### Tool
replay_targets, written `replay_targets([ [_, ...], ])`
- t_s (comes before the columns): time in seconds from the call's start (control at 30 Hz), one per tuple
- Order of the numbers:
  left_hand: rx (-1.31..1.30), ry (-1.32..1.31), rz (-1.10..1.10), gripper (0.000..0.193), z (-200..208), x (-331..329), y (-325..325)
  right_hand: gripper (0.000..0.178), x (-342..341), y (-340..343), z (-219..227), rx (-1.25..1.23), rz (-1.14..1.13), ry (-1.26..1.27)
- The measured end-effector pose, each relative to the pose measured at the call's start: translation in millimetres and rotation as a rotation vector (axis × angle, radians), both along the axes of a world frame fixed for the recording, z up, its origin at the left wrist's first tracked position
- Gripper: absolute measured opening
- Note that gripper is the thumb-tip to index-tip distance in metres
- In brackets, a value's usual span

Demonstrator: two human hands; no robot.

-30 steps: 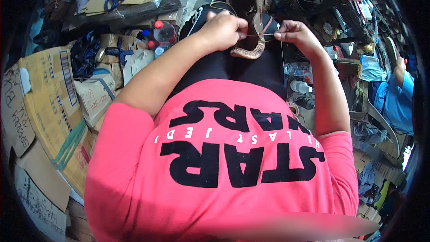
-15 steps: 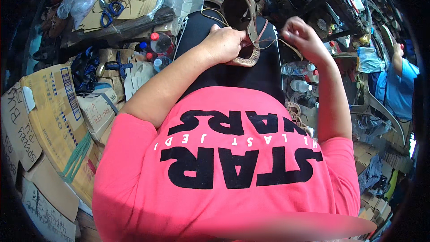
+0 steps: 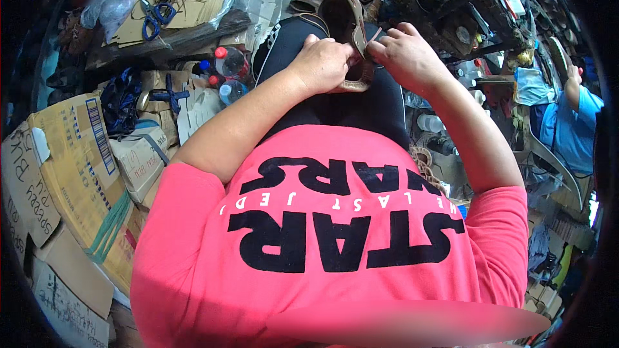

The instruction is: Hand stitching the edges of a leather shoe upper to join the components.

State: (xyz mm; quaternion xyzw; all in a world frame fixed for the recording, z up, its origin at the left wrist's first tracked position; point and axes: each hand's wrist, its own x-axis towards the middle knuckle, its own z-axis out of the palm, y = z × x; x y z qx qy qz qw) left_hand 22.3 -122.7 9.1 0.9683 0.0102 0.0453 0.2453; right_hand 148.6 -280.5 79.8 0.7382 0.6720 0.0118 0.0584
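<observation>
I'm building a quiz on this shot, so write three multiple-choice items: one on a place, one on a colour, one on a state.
1. Where does the brown sandal rest?
A. on the person's lap
B. on a shelf
C. on the cardboard boxes

2. What colour are the handles of the scissors on the cardboard at upper left?
A. red
B. blue
C. yellow

3. How do the hands stand?
A. both off the sandal
B. only one on it
C. both on it

Answers: 1 A, it lies on the black-clad lap; 2 B, the handles show blue; 3 C, the left hand grips the sandal's side and the right hand pinches at its strap.
</observation>
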Motion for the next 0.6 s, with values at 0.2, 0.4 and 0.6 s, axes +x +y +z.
replay_targets([
  [0.2, 0.099, -0.064, -0.101, 0.021, 17, -21, 1, 0.015, 13, -10, -16, 0.009, 0.063, 0.106],
  [0.4, 0.136, -0.082, 0.094, 0.009, 24, -95, 55, 0.005, 68, -88, -45, 0.146, -0.328, 0.331],
  [0.6, -0.785, -0.291, 0.089, 0.009, 91, -62, 38, 0.020, 68, -63, -10, 0.817, -0.507, 1.610],
])
